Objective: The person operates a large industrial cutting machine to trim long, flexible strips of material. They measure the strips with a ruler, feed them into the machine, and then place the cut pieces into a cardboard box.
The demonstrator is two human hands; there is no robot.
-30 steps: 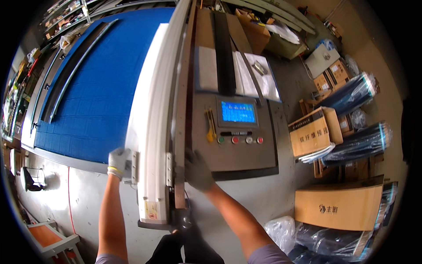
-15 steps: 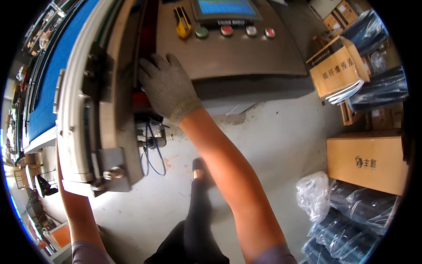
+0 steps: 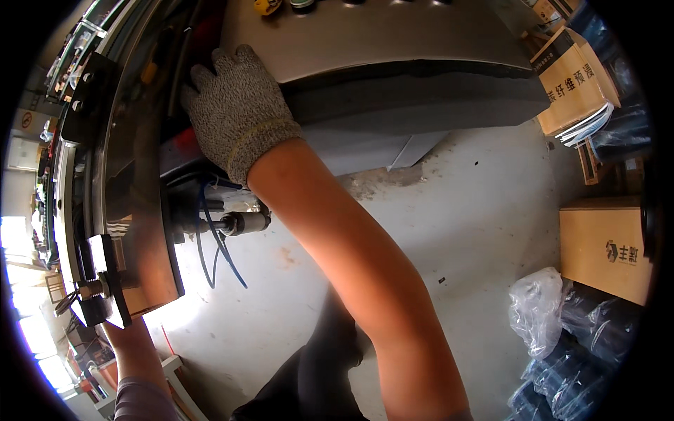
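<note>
1. While the beam [image 3: 137, 182], along the console's left side, hides the left hand, its grip cannot be told.
2. Right hand [image 3: 239, 105], fingers slightly spread, is at the near left corner of the console [image 3: 393, 35]; any hold is unclear.
3. Yellow tool [image 3: 267, 6] lies beyond.

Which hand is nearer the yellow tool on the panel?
Right. The right hand is below and left of the yellow tool; the left hand is hidden behind the metal beam, its forearm far lower left.

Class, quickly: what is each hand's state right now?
Left hand: out of sight behind the metal beam; cannot be told.
Right hand: open, fingers spread; palm hidden.
</note>
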